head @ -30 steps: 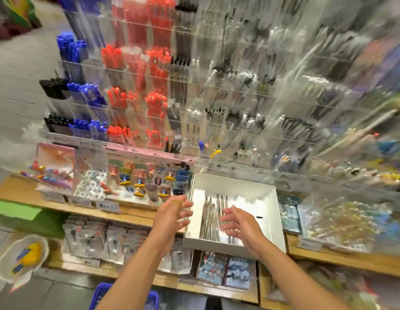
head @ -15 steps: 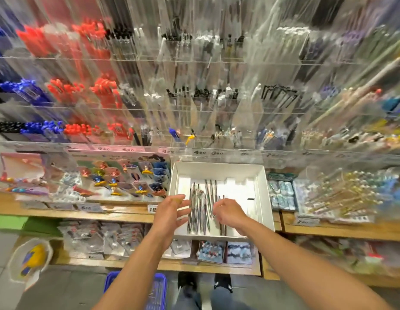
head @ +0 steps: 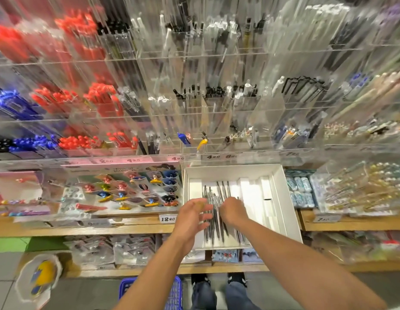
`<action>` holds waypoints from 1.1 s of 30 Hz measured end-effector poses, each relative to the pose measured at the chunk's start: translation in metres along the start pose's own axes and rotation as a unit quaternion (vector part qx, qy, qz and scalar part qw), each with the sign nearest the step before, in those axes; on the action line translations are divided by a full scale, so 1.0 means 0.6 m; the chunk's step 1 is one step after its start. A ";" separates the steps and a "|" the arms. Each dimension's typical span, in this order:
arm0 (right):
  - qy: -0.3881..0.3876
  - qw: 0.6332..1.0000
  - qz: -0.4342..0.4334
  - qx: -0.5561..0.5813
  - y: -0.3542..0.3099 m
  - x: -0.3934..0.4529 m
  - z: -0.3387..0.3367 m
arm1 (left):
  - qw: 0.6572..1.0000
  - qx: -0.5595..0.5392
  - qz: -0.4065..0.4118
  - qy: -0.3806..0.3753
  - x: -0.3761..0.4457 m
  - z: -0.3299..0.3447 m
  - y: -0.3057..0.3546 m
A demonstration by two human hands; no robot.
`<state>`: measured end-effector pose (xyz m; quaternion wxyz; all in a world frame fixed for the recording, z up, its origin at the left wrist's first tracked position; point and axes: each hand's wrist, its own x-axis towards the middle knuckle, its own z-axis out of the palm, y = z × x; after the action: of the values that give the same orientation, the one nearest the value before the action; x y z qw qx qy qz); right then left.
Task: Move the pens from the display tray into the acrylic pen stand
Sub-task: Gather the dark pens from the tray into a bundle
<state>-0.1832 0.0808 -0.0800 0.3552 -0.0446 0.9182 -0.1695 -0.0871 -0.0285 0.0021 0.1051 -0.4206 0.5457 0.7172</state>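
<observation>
A white display tray (head: 232,170) sits on the wooden shelf below the rack. A bundle of thin dark pens (head: 219,190) lies in its left half. My right hand (head: 232,211) is knuckles up over the pens' near part, with its fingers curled down around some of them. My left hand (head: 192,217) is at the tray's left edge, fingers spread and loose, their tips by the leftmost pens. Above stands the acrylic pen stand (head: 217,106), a wall of clear compartments, many of them filled with pens.
Red, blue and black pens (head: 100,97) fill the left compartments. A card of small colourful items (head: 132,193) lies left of the tray, and packets (head: 299,193) lie to its right. Lower shelves hold more packets. A blue basket (head: 172,294) stands on the floor by my feet.
My hands have come closer together over the pens. The right hand's fingers went from stretched out to curled down on the bundle. The view has swung right and up to the rack.
</observation>
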 end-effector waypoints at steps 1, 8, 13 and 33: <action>-0.009 1.000 -0.008 0.003 0.003 0.001 -0.001 | 1.000 -0.001 0.001 -0.004 0.001 0.000 0.001; -0.024 0.999 -0.033 0.026 0.015 -0.009 0.008 | 1.000 0.003 -0.001 -0.018 0.009 0.004 0.004; -0.040 0.996 -0.039 0.071 0.006 -0.013 -0.012 | 1.000 0.001 -0.005 -0.021 0.017 0.006 0.000; -0.030 0.990 -0.043 0.131 0.025 -0.041 -0.041 | 0.999 -0.012 0.033 -0.029 0.005 -0.014 0.023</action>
<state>-0.1808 0.1065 -0.0524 0.3775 -0.0424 0.8741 -0.3025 -0.0932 -0.0422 0.0087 0.0922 -0.3821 0.5478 0.7385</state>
